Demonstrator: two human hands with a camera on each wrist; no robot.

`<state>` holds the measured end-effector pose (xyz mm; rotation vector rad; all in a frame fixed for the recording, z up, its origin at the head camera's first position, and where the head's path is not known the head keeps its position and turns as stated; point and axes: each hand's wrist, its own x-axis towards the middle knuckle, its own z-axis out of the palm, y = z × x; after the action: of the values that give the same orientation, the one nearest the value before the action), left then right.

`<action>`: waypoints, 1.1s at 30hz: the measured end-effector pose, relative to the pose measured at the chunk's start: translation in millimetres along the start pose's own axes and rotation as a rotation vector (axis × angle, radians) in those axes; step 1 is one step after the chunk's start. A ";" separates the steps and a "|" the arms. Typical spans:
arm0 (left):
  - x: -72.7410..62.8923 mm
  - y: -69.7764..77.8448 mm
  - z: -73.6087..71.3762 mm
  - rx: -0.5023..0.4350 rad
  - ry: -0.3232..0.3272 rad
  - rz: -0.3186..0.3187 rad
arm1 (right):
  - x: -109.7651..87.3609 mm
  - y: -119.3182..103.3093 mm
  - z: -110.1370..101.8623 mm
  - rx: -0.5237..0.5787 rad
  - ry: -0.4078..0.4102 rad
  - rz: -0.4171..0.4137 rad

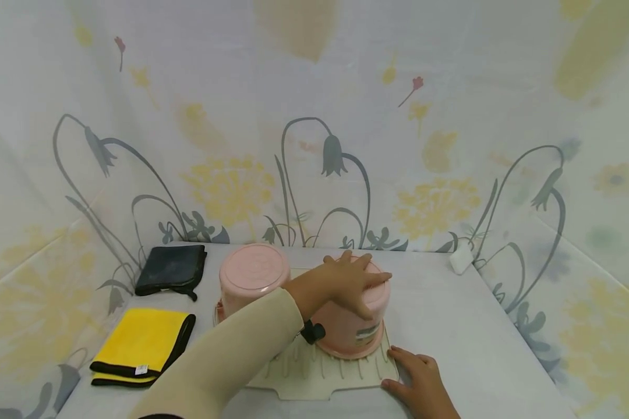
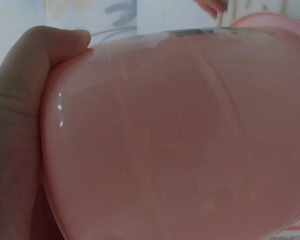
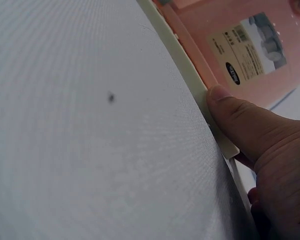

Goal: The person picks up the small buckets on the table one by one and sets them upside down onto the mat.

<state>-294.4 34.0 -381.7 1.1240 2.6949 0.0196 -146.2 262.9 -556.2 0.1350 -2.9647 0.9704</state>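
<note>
Two pink plastic tubs stand upside down on a cream ridged draining tray point(image 1: 314, 381). My left hand point(image 1: 348, 286) reaches across and holds the right tub point(image 1: 340, 334) from above, fingers spread over its upturned base. In the left wrist view the thumb point(image 2: 65, 45) bends over the edge of that tub. The left tub point(image 1: 254, 267) is partly behind my left forearm. At the tray's front right corner, my right hand point(image 1: 416, 381) grips the edge. The right wrist view shows its thumb point(image 3: 240, 115) on the tray rim, beside the tub's printed label point(image 3: 247, 52).
A folded yellow cloth point(image 1: 141, 340) with black trim lies at the left of the white table point(image 1: 451, 314). Behind it is a dark folded item point(image 1: 172, 267). A small white object point(image 1: 461, 258) sits at the back right. Flower-patterned sheeting point(image 1: 314, 116) surrounds the table.
</note>
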 end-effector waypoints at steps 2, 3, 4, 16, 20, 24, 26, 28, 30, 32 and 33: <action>-0.6 -2.5 -1.7 -0.015 -0.014 0.012 | 0.2 -0.1 0.0 -0.001 -0.005 0.006; -1.1 -3.8 -2.1 -0.020 -0.021 0.016 | 0.2 -0.4 0.0 -0.001 -0.008 0.008; -1.3 -4.7 -2.5 -0.024 -0.026 0.019 | 0.2 -0.4 -0.3 -0.002 -0.008 0.011; -6.0 -8.2 6.0 0.003 0.017 0.027 | 1.1 1.5 0.4 -0.009 -0.009 0.007; -11.2 -6.6 5.1 0.013 0.041 0.030 | 1.8 1.3 1.0 -0.002 -0.006 0.001; -16.0 -6.3 3.6 0.036 0.079 0.048 | 1.4 1.7 1.2 -0.004 0.000 -0.003; -18.8 -7.8 2.2 0.054 0.107 0.051 | 1.0 1.7 1.0 -0.004 -0.003 0.000; -23.1 -10.3 -0.1 0.061 0.139 0.049 | 1.0 1.1 0.3 -0.005 -0.011 0.000; -29.0 -13.8 -3.4 0.051 0.166 0.039 | 1.0 0.3 -0.4 -0.007 -0.021 0.004; -36.6 -17.8 -8.6 0.020 0.197 0.025 | 1.0 -0.8 -1.4 -0.008 -0.028 0.012; -40.3 -20.1 -11.0 0.014 0.211 0.021 | 1.1 -1.3 -1.8 -0.010 -0.032 0.012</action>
<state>-283.3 -7.8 -365.0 1.2168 2.8707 0.1307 -147.2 262.9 -553.9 0.1337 -3.0020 0.9638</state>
